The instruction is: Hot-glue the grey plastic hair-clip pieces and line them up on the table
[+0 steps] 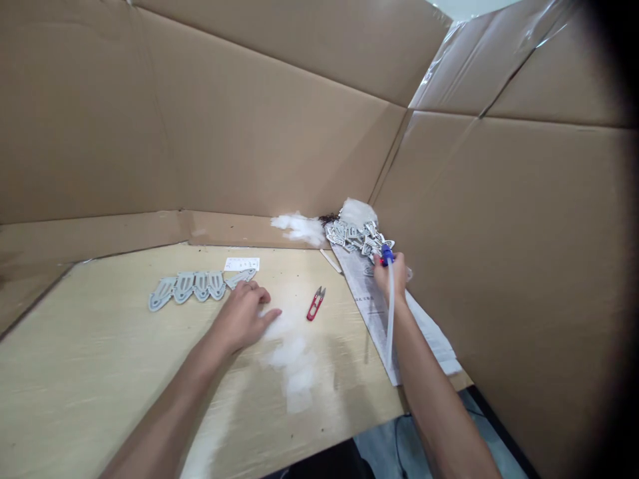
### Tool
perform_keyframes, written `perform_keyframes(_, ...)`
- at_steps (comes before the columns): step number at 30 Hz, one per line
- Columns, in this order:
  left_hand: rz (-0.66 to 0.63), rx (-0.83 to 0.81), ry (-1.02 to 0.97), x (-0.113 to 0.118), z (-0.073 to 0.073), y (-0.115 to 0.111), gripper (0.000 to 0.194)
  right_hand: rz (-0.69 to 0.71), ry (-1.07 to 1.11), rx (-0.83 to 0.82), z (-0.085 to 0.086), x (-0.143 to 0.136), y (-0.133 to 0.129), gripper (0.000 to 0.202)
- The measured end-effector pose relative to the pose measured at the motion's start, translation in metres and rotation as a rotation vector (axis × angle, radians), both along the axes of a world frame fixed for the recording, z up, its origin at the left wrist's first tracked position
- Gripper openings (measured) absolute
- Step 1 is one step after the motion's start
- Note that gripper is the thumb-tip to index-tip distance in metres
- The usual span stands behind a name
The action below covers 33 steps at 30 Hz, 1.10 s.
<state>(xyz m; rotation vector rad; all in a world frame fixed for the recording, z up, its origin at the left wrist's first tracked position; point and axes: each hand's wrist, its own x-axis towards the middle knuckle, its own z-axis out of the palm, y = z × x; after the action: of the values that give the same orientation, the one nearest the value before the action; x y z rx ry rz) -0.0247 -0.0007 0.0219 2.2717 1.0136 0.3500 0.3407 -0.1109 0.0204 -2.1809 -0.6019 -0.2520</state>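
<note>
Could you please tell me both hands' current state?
Left hand: open, nothing visibly held.
Right hand: closed on a blue fitting with a translucent white hose.

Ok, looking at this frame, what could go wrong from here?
The red snips lie between the hands with their blades bare, so a hand crossing there might catch the tips. The white tube trails from the blue fitting in the right hand, and could drag the newspaper or the loose grey pile. The left hand is right by the row's end piece and may knock it askew.
</note>
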Motion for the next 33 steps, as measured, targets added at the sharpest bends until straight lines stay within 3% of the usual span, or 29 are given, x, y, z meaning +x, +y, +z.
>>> perform_keyframes(5,-0.027,-0.026,-0.018,0.003,-0.013,-0.005,0.02,0.114,-0.044,-0.228,-0.008,-0.011,0.001,0.026)
perform_keyframes(9,0.104,-0.13,-0.156,0.004,-0.008,-0.005,0.019,0.147,-0.093,-0.261,-0.013,-0.026,0.002,0.023)
perform_keyframes(13,0.214,-0.297,-0.369,0.006,0.002,-0.002,0.022,0.154,-0.128,-0.196,-0.003,-0.037,0.0,0.023)
perform_keyframes(18,0.257,-0.51,-0.655,0.008,0.009,-0.002,0.045,0.192,-0.167,0.024,0.028,-0.066,0.001,0.033)
perform_keyframes(19,0.262,-0.565,-0.69,0.008,0.01,-0.003,0.048,0.275,-0.109,0.134,0.033,-0.075,0.003,0.037)
perform_keyframes(21,0.253,-0.667,-0.748,0.009,0.012,-0.006,0.053,0.429,-0.006,0.187,0.041,-0.098,0.009,0.042)
perform_keyframes(24,0.217,-0.741,-0.799,0.011,0.012,-0.011,0.057,0.71,0.402,0.279,0.042,-0.135,0.017,0.051)
perform_keyframes(28,0.149,-0.732,-0.845,0.016,0.01,-0.018,0.052,0.832,0.62,0.314,0.036,-0.172,0.018,0.054)
perform_keyframes(33,0.048,-0.876,-0.781,0.024,0.005,-0.028,0.052,0.877,0.739,0.248,0.034,-0.186,0.012,0.056)
